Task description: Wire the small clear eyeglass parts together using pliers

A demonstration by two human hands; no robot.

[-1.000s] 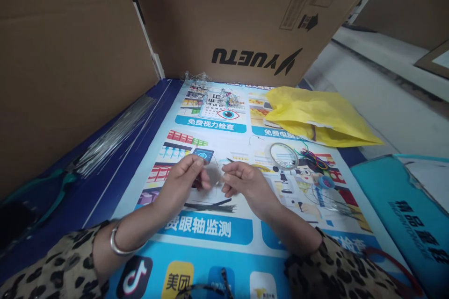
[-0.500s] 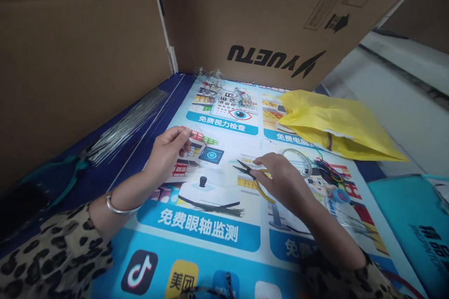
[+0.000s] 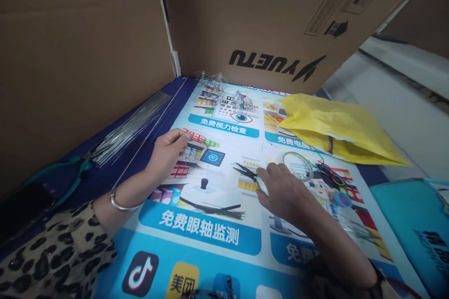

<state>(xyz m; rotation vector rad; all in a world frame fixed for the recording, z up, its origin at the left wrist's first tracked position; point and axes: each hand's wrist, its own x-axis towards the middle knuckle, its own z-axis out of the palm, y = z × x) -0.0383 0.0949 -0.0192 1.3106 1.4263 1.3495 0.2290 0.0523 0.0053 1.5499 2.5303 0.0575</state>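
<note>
My left hand [image 3: 169,152] is pinched closed at the middle left, over the printed sheet [image 3: 228,147]. A thin wire piece seems to loop out from its fingertips, too fine to make out fully. My right hand [image 3: 280,189] is wrapped round yellow-handled pliers [image 3: 249,173]; their dark jaws point left and stand apart. Between the two hands there is a gap over the sheet. Dark short wires [image 3: 220,211] lie on the sheet below, and a clear ring-shaped roll [image 3: 298,166] lies just behind my right hand.
Silvery wires [image 3: 131,128] and teal-handled pliers [image 3: 75,173] lie at the left. Tangled wire pieces [image 3: 242,100] are at the back, before cardboard walls [image 3: 245,18]. At the right are a yellow bag [image 3: 336,126], coloured cords [image 3: 329,173] and a teal pouch [image 3: 410,224].
My right hand has turned more palm-down and closed further round the pliers, whose yellow handles now show less. My left hand keeps its pinch. The view has shifted slightly.
</note>
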